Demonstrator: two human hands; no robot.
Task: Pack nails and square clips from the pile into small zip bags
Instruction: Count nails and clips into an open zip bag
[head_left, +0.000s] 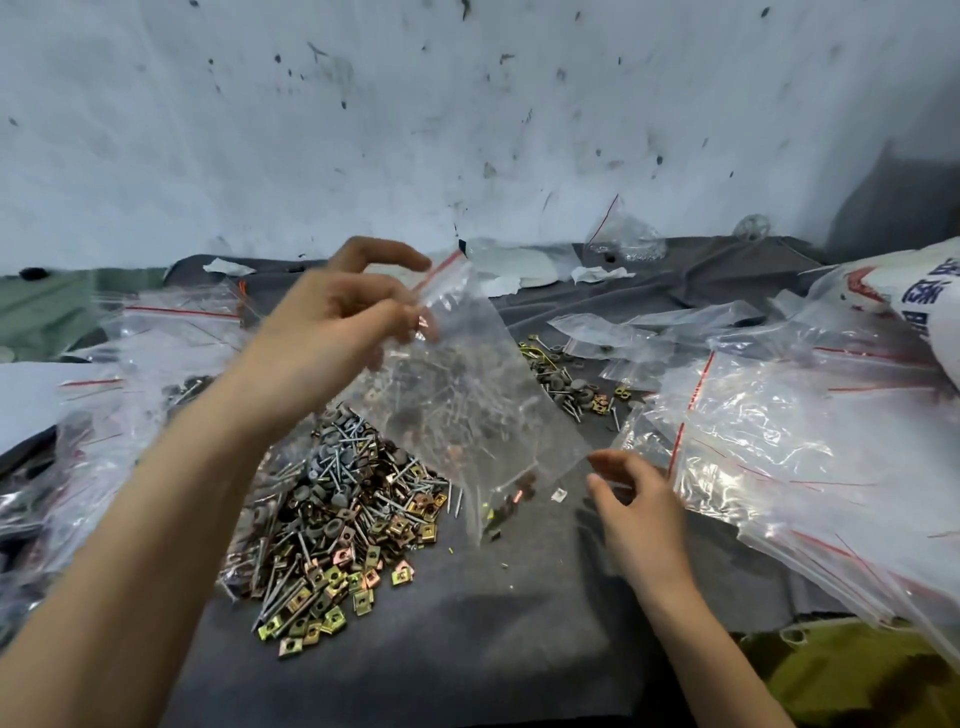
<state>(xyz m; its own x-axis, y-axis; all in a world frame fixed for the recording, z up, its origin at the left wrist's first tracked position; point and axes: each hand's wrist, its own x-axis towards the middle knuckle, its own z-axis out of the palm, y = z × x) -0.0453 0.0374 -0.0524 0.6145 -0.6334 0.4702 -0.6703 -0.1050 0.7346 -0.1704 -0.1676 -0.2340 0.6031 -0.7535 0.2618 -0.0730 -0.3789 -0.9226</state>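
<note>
glossy clear plastic zip bag, matt grey cloth

A small clear zip bag with a red seal strip hung tilted at mid-scene, pinched near its top by the left hand, with a few pieces gathered in its low corner. Below and to its left lay a pile of grey nails and brass-coloured square clips. Empty zip bags were heaped at the right.

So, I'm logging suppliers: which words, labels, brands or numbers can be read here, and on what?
The white sack: big blue characters and a red mark, blurred and cut by the frame edge; unreadable.
The held zip bag and stacked zip bags: red seal stripes only, no print.
Nothing else bears text.
</note>
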